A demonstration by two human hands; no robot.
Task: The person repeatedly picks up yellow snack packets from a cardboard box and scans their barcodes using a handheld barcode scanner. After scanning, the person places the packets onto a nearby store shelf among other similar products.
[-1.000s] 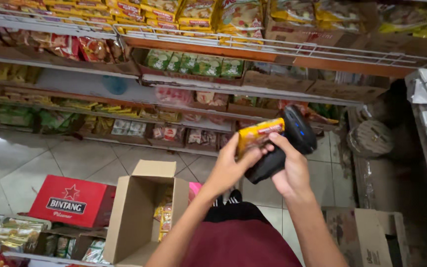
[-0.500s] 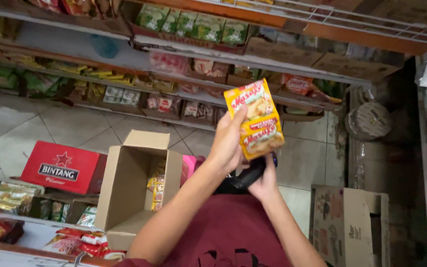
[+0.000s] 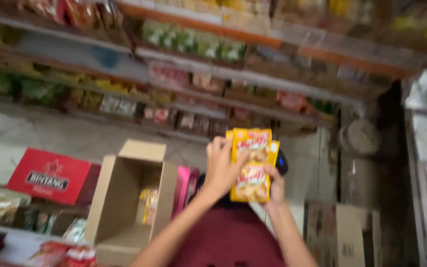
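My left hand point(image 3: 222, 170) pinched the yellow sachets point(image 3: 251, 165) upright, above the open cardboard box point(image 3: 124, 198). Right hand point(image 3: 274, 185) steadied them from behind w/ a dark scanner point(image 3: 281, 161); grip there unclear. Best kept flat & steady.

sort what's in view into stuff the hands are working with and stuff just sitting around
In hand:
- yellow packet, held by the left hand
- black device, behind the packet at the right hand
- open cardboard box with more packets inside

Just about:
- red box
- shelves of goods
- pink box
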